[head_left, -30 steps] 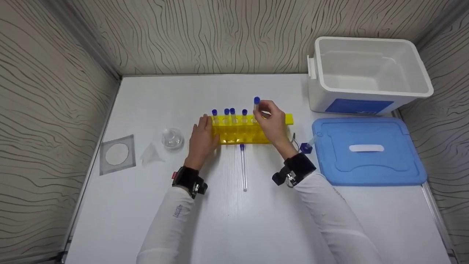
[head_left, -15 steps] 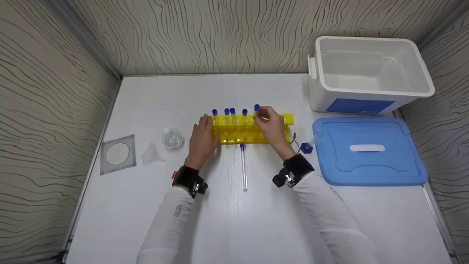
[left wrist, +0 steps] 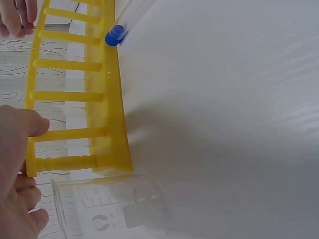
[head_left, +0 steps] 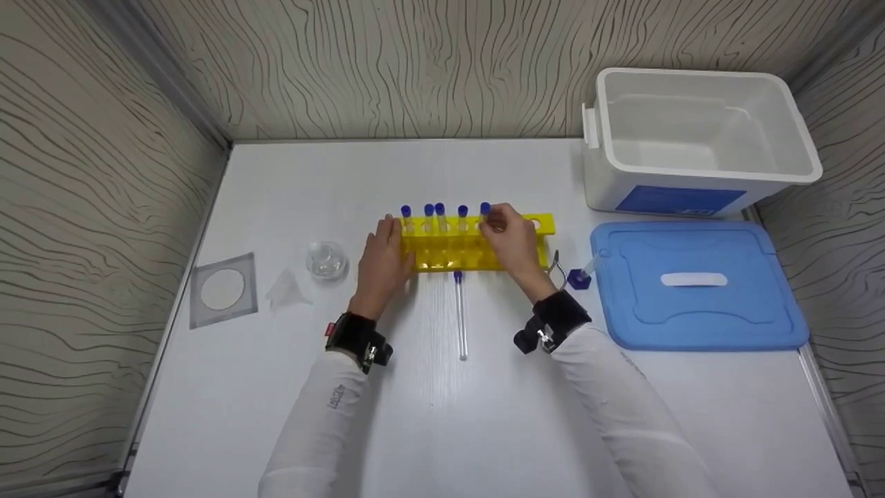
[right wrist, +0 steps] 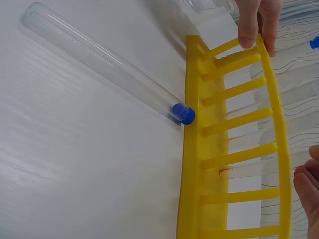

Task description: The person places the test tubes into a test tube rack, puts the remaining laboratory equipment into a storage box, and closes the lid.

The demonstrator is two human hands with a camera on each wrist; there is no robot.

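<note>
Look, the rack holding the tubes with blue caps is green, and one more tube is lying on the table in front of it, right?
Not quite. The rack is yellow, not green; the head view shows it plainly, and both wrist views agree. The rest holds: tubes with blue caps stand in it, and one more tube lies on the table in front of it.

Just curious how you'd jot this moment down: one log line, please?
left hand: steadies yellow rack | right hand: pinches capped tube in rack | spare tube: lying on table
</note>
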